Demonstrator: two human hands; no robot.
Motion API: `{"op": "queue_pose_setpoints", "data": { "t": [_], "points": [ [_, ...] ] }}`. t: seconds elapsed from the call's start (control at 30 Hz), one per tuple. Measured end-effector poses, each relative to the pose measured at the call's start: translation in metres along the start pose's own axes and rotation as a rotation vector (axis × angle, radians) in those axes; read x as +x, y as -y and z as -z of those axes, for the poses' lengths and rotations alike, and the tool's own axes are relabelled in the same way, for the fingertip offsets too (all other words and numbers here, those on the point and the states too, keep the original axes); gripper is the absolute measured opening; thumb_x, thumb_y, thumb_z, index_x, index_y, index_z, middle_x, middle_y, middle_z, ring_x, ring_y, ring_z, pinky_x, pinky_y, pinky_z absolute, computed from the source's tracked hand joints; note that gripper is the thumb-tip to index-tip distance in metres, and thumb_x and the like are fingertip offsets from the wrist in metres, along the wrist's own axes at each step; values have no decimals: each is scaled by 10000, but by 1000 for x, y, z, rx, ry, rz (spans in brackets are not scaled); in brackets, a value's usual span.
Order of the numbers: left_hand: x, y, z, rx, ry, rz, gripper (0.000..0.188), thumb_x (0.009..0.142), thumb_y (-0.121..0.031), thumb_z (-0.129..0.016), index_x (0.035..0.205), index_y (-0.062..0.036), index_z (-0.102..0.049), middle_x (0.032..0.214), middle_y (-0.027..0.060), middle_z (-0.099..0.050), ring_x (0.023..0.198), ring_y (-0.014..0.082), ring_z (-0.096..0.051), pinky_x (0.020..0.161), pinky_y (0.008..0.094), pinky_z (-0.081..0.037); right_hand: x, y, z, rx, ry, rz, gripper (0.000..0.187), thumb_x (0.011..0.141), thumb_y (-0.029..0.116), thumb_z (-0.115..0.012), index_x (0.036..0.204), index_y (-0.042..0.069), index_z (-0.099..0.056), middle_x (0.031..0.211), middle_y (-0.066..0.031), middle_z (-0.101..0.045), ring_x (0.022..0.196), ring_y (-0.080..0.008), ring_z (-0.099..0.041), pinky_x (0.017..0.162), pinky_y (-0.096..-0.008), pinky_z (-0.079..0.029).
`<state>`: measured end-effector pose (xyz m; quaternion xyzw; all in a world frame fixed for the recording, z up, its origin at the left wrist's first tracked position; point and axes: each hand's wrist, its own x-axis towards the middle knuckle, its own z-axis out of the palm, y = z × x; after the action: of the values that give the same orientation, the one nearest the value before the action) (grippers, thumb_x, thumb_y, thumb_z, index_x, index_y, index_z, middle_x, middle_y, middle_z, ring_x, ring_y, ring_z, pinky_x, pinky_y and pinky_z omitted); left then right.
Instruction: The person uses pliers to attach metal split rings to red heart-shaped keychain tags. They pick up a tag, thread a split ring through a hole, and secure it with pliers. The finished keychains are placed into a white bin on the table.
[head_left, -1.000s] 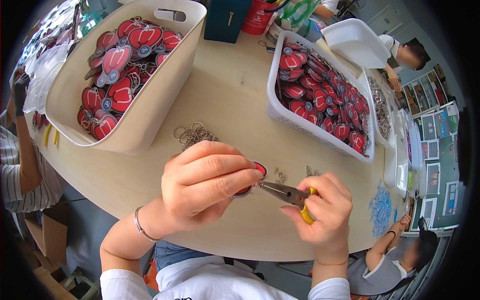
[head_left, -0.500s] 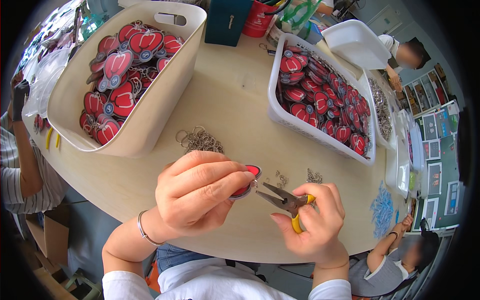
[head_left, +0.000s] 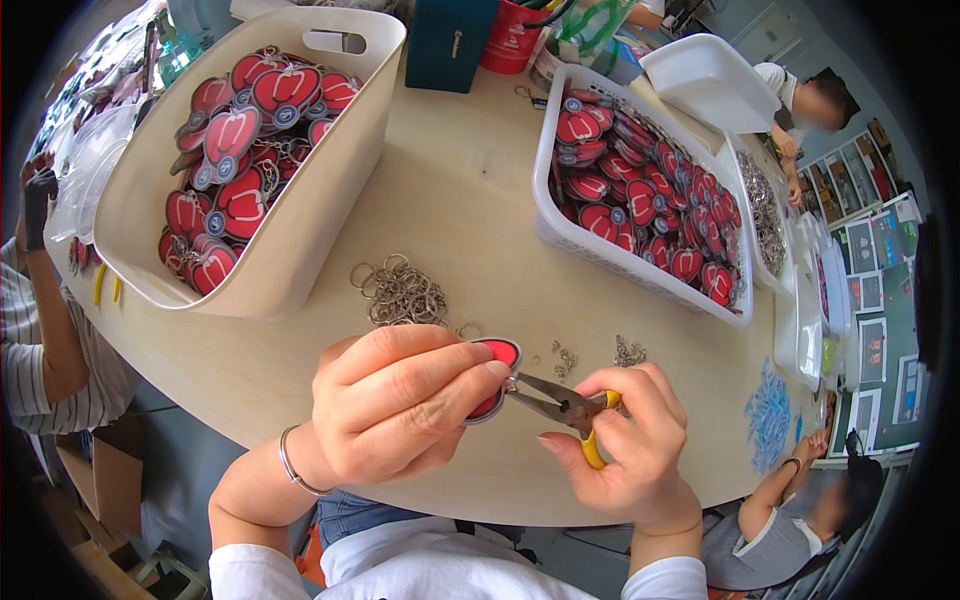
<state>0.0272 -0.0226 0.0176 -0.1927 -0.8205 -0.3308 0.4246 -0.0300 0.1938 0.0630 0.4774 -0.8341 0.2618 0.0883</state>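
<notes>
Pinched in my left hand (head_left: 405, 400) is a red charm with a grey rim (head_left: 500, 352), most of it hidden behind my fingers. A small metal ring shows at the charm's right edge. My right hand (head_left: 635, 440) grips pliers with yellow handles (head_left: 562, 405); their slightly parted jaws reach that ring at the charm's edge. Whether the tips touch the ring I cannot tell. Just beyond my left hand lies a pile of split key rings with chains (head_left: 398, 290). Small piles of jump rings (head_left: 628, 352) lie beyond the pliers.
A cream bin (head_left: 345, 150) of red charms with chains stands at the left. At the right is a white basket (head_left: 640, 285) of red charms, with blue slim pieces (head_left: 768, 420) nearer the table's right edge. Other people sit at both sides.
The pliers have moved left to the charm's edge, and their jaws have drawn closer together. My left hand still holds the charm, slightly lower in view.
</notes>
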Motion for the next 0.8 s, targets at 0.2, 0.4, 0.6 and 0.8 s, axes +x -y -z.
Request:
{"op": "queue_pose_setpoints", "data": {
  "t": [0.2, 0.4, 0.6, 0.8],
  "points": [
    [-3, -1, 2, 32, 17, -23, 409, 569, 63, -583, 952, -26, -697, 954, 87, -686, 811, 248, -639, 720, 309, -541, -1, -2, -2, 30, -1, 23, 298, 648, 171, -819, 608, 48, -551, 830, -76, -584, 630, -214, -485, 503, -303, -402],
    [-2, -2, 3, 20, 13, -27, 377, 594, 57, -619, 947, -48, -700, 961, 60, -683, 832, 237, -642, 717, 303, -539, -1, -2, 0, 7, 3, 65, 330, 637, 170, -818, 558, 62, -516, 784, -61, -574, 567, -191, -450, 453, -283, -361],
    [2, 3, 5, -23, -5, -109, 305, 644, 51, -624, 912, -68, -708, 932, 45, -683, 818, 219, -648, 674, 294, -538, 0, -1, 7, 86, 49, 29, 365, 607, 158, -825, 523, 63, -482, 774, -52, -568, 557, -177, -444, 442, -275, -360],
    [7, 5, 7, -85, 5, -142, 244, 703, 36, -608, 892, -79, -711, 897, 35, -682, 795, 206, -651, 625, 280, -530, 0, -3, 11, 116, 72, 39, 384, 589, 153, -831, 516, 57, -466, 760, -57, -565, 539, -173, -442, 436, -275, -363]
  ]
}}
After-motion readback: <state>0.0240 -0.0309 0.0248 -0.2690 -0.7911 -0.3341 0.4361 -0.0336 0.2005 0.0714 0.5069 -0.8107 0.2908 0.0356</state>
